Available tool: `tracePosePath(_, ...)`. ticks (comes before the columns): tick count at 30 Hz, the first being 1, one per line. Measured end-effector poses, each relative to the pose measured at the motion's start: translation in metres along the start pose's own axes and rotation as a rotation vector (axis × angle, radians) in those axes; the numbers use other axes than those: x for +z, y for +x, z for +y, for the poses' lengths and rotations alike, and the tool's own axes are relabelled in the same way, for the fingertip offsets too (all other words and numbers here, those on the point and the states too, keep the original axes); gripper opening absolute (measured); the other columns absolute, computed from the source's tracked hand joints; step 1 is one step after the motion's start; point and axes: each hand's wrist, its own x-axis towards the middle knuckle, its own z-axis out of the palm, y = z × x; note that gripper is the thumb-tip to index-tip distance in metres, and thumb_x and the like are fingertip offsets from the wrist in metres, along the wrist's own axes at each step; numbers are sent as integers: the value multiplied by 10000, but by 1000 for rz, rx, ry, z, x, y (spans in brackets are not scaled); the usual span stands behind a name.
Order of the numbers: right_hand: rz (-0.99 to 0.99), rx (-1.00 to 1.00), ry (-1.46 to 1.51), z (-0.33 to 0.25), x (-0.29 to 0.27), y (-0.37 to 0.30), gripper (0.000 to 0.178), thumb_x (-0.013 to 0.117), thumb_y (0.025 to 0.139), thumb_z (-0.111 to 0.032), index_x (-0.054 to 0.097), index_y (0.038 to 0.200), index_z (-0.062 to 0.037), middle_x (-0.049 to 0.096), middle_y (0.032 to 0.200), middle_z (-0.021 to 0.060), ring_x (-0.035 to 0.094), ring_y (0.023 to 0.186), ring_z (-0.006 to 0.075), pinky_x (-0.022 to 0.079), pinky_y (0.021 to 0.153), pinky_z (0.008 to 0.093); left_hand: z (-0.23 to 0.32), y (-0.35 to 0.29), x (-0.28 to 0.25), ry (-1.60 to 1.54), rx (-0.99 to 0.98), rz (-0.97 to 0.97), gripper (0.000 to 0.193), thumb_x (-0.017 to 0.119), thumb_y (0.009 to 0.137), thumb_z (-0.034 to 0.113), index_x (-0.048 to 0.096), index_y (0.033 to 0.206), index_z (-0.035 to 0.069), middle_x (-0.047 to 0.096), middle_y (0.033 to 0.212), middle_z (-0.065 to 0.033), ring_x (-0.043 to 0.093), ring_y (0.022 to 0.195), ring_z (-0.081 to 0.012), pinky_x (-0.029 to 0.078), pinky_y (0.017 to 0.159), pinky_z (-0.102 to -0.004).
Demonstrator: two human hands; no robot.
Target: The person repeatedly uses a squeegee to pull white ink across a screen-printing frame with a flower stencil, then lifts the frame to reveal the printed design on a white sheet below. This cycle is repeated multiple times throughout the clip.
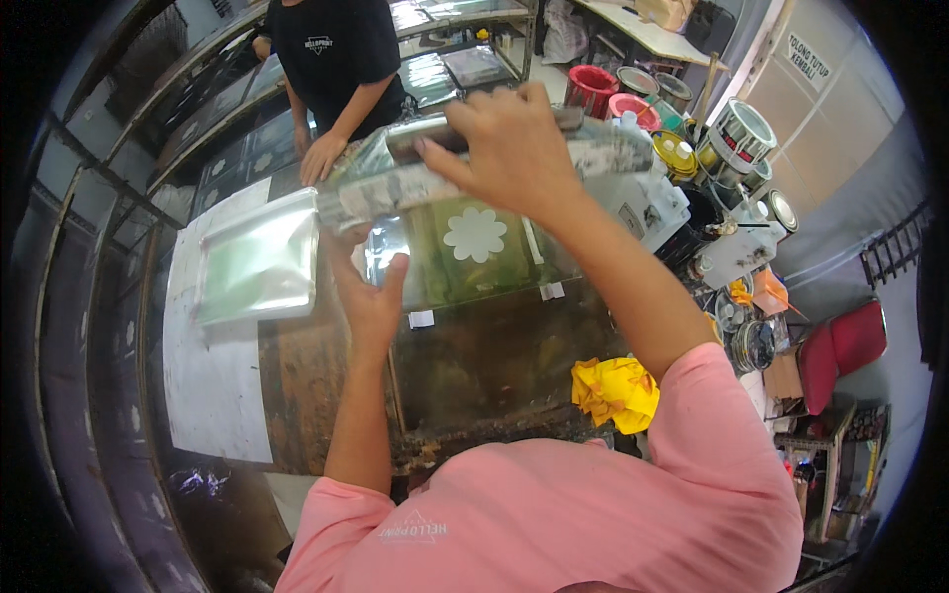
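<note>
A screen-printing frame (395, 192) with worn, paint-spotted pale edges is raised and tilted over the table, blurred by motion. At its far side my right hand (514, 143) is closed over a dark grey bar that looks like a squeegee (420, 136). My left hand (368, 287) is by the frame's lower left corner, thumb apart from the fingers; the fingertips are blurred. Below the frame lies a green translucent printing surface (425, 262) with a white flower shape (474, 234). Two small white tabs (422, 319) sit along its near edge.
Shiny clear plastic sheets (259, 259) lie on white paper (213, 395) to the left. A crumpled yellow cloth (615, 393) rests near my right elbow. Paint cans (741, 133) and bottles crowd the right side. Across the table stands a person in black (336, 49), one hand (321, 158) near the frame.
</note>
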Motion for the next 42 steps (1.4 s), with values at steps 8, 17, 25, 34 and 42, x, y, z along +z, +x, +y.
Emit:
tracePosePath(8,-67,69,113,26,0,61,539,607,992,-528,765,860,-31,758,813,174,739,801,356,466,902,549,-36,-90,7,1129,-214,-565,1149,613,906,816,346,1656,-13,241,1746,-280,138,1652,-414,13,1257,-737)
tracePosePath(17,-123,58,17,35,-9,88,578,562,1022,-522,780,825,-24,758,772,175,747,778,344,477,903,539,-29,-4,27,676,56,-155,597,748,996,329,619,1462,-21,630,1478,-266,522,1461,-423,166,1310,-577)
tracePosePath(25,-83,30,232,40,-13,69,566,573,1032,-512,793,834,-30,760,761,159,754,772,325,474,932,511,-79,42,-96,871,-53,-40,513,733,967,205,649,1446,41,637,1483,-237,552,1439,-388,190,1288,-636)
tracePosePath(34,22,49,111,31,1,71,535,573,1026,-544,780,905,-66,762,815,127,733,808,307,436,882,496,-158,113,-201,1118,-280,-65,745,693,995,446,467,1634,135,391,1669,-298,323,1569,-494,234,1237,-710)
tracePosePath(42,24,32,64,23,0,58,549,606,1014,-565,777,913,-52,752,841,179,731,854,346,456,897,484,-160,33,-195,1288,-280,-218,714,419,1114,545,329,1702,151,247,1768,-208,189,1635,-454,68,1238,-782)
